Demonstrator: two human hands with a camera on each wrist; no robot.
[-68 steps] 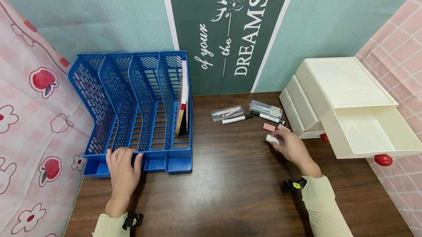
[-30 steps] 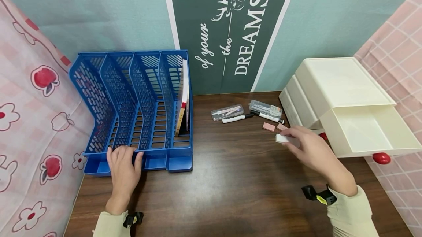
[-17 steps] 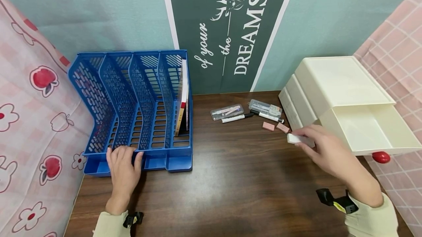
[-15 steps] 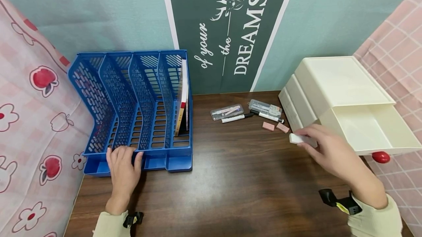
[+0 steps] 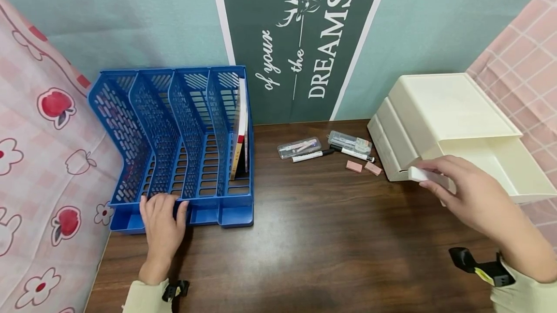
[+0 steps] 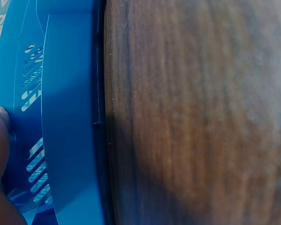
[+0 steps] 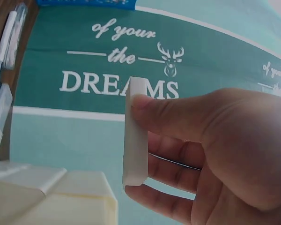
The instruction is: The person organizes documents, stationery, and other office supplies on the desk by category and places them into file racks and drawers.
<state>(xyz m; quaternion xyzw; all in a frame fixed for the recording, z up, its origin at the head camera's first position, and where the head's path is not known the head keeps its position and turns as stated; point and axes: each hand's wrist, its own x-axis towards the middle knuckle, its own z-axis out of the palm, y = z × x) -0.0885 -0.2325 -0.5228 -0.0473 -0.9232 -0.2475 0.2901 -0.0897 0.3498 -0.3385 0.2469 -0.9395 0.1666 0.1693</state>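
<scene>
My right hand (image 5: 476, 199) holds a small white block, an eraser by its look (image 5: 421, 174), pinched between thumb and fingers. It hangs in front of the cream drawer unit (image 5: 457, 105), by the pulled-out top drawer (image 5: 533, 172). In the right wrist view the eraser (image 7: 136, 140) stands upright, thumb (image 7: 164, 112) on its near face and fingers behind. On the other side, my left hand (image 5: 163, 231) grips the front rim of a blue file rack (image 5: 204, 202), its fingers over the edge. Only part of that hand shows in the left wrist view, against the blue panel (image 6: 70, 117).
Two pink erasers (image 5: 354, 166) lie left of the drawer unit. Behind them are two white markers (image 5: 311, 156) with black caps and two clear plastic cases (image 5: 350, 142). Thin books (image 5: 240, 134) stand in the rack's rightmost slot. Brown table (image 5: 304, 245) lies between rack and drawers.
My right hand has carried the white eraser rightward from beside the pink erasers to the front of the drawer unit. The left hand has stayed on the rack.
</scene>
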